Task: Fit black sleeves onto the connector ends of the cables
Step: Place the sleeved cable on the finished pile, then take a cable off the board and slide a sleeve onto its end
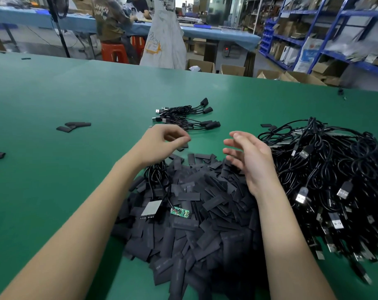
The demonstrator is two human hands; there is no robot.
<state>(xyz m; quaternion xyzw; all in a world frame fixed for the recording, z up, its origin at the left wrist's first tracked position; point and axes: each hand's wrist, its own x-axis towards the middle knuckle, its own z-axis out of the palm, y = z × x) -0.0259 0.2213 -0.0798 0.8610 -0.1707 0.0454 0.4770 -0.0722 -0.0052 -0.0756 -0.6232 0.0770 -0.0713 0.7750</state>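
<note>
Left hand (160, 144) hovering above the far edge of the sleeve pile, fingers (179, 139) curling toward the thumb, tips nearly together; whether anything is pinched between them, cannot tell. Right hand (248, 159) hanging beside it, palm facing left, fingers apart and relaxed, gripping nothing.

Black sleeves (201, 224) lying heaped on the green tabletop (43, 169), directly beneath both forearms. One cable (160, 180) resting on the pile's left side under the left wrist, its bare green circuit board (180, 212) lying just beside a small silver square part (151, 207).

Large tangle of unsleeved cables (326, 180) sitting right of the pile, USB plugs showing. Small bundle of sleeved cables (186, 116) lying beyond the hands. Few loose sleeves (73, 126) lying well apart at far left.
</note>
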